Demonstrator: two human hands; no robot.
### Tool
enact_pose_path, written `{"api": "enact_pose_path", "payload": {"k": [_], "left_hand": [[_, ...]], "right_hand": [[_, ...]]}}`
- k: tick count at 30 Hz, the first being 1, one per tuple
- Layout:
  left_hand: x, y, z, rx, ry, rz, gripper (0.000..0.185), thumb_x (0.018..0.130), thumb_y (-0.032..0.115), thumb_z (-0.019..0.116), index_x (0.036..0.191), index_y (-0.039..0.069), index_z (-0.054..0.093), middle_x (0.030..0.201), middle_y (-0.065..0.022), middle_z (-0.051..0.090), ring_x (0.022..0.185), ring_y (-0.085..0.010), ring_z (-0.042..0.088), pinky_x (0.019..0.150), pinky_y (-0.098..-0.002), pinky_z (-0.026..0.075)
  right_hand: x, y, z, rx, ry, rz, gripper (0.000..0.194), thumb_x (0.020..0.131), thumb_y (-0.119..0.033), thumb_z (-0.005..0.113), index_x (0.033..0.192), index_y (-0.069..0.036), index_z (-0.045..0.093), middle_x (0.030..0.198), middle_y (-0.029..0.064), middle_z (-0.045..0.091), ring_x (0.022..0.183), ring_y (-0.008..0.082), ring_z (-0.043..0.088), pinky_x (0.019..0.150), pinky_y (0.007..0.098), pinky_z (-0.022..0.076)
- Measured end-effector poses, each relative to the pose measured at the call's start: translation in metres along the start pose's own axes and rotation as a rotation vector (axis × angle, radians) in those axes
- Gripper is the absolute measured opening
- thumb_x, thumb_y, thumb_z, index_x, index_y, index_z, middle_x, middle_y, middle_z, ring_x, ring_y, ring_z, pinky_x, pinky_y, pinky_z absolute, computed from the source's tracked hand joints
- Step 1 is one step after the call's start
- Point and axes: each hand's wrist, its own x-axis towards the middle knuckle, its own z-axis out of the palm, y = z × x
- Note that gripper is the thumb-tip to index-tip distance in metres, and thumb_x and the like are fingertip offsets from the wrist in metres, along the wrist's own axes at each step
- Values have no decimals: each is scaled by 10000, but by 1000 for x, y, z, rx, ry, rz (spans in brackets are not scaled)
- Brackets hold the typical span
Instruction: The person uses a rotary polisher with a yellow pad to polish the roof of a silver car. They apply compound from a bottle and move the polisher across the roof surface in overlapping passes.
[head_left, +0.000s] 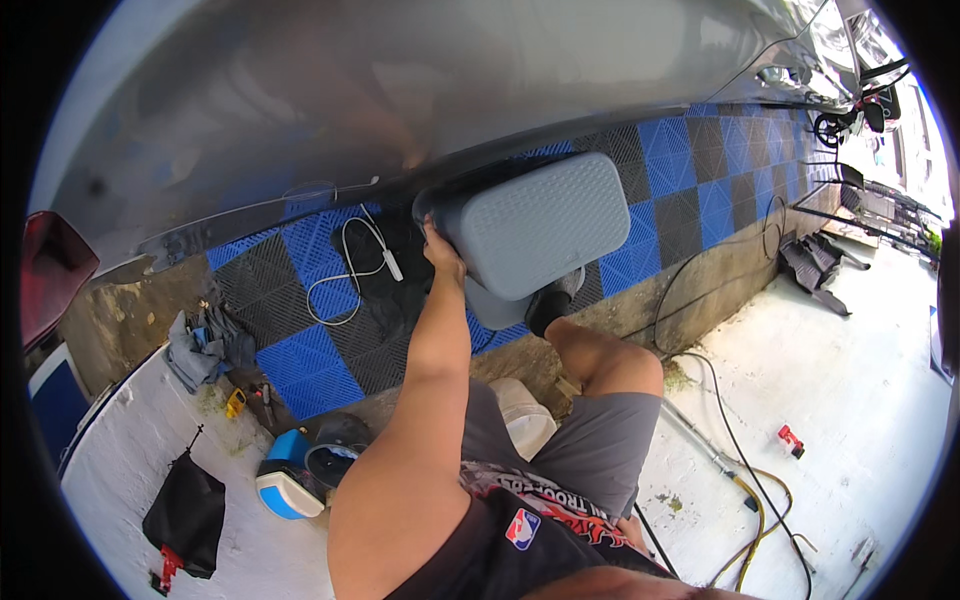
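A grey plastic stool-like item with a textured top (551, 225) stands tilted beside the side of a grey car (450, 82). My left hand (442, 251) grips its dark edge at the left, the fingers partly hidden behind it. Below that top a lower grey plastic part (495, 306) shows. My foot in a black sock and slipper (555, 296) is close beside it. My right hand (634, 531) is down by my hip, mostly hidden by my shirt, near a thin black rod or cord (654, 538); whether it holds this cannot be seen.
Blue and black floor tiles (311, 371) run along the car. A white cable with a small adapter (393, 266) lies over black cloth. Grey rags (196, 352), a blue-and-white cooler (289, 484), a white bucket (521, 416), a black bag (187, 517) and hoses (757, 529) lie around.
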Motion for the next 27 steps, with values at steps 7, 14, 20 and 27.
{"api": "enact_pose_path", "payload": {"k": [7,14,20,27], "left_hand": [[13,5,-7,299,-30,106,809,994,654,516,1417,-35,505,1386,-227,574,1219,-363,585,984,-558,502],[-49,79,9,1147,-44,95,918,1004,744,384,1558,12,407,1359,-231,611,1212,-361,608,1052,-478,464],[-61,158,-55,2062,-693,578,809,1018,668,461,1340,-55,635,1391,-304,620,1285,-455,604,1059,-475,474],[-261,208,-56,2061,-64,257,627,983,566,616,1163,-29,702,1003,-211,752,868,-263,730,748,-450,578]], "right_hand": [[23,-20,-12,90,-37,103,537,866,-364,753,1162,80,696,1036,103,740,892,166,682,809,346,538],[94,-2,-20,256,-87,-5,458,825,-267,668,1165,39,687,990,130,731,905,236,704,836,396,551],[164,-78,-36,504,-99,-53,436,788,-198,723,1126,75,694,929,92,731,779,220,695,751,374,571],[105,-200,-157,-65,-152,-168,620,650,-287,865,1136,65,712,992,182,764,890,271,743,849,377,575]]}}
